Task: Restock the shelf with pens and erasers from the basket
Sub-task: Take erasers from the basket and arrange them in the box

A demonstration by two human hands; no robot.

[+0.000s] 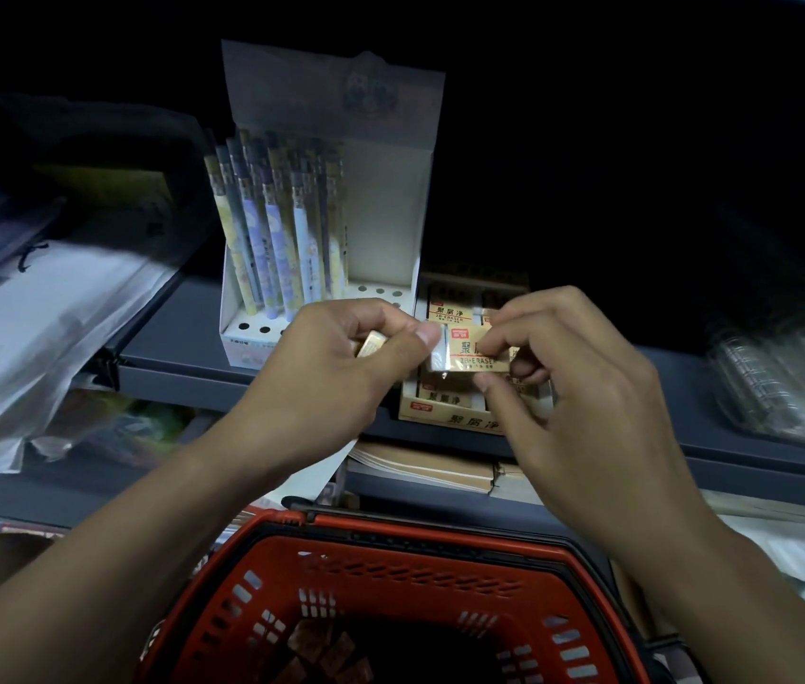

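A person stands at a dim stationery shelf (183,333), both hands raised over a red basket (390,599). The right hand (563,377) pinches a tan eraser (477,353) by its sleeve between thumb and forefinger, a narrow grip, just above the open eraser box (460,412) on the shelf edge. The left hand (341,367) is curled round other erasers: a second eraser (373,344) peeks from its fingers, and its thumb presses a white-ended one (440,353) that touches the tan eraser. To the left of the box stands a white display carton (381,214) of pens (272,224), upright in its left half, holes showing at the front. More small tan erasers (326,654) lie in the basket's bottom. Bagged paper goods (35,328) rest at far left.
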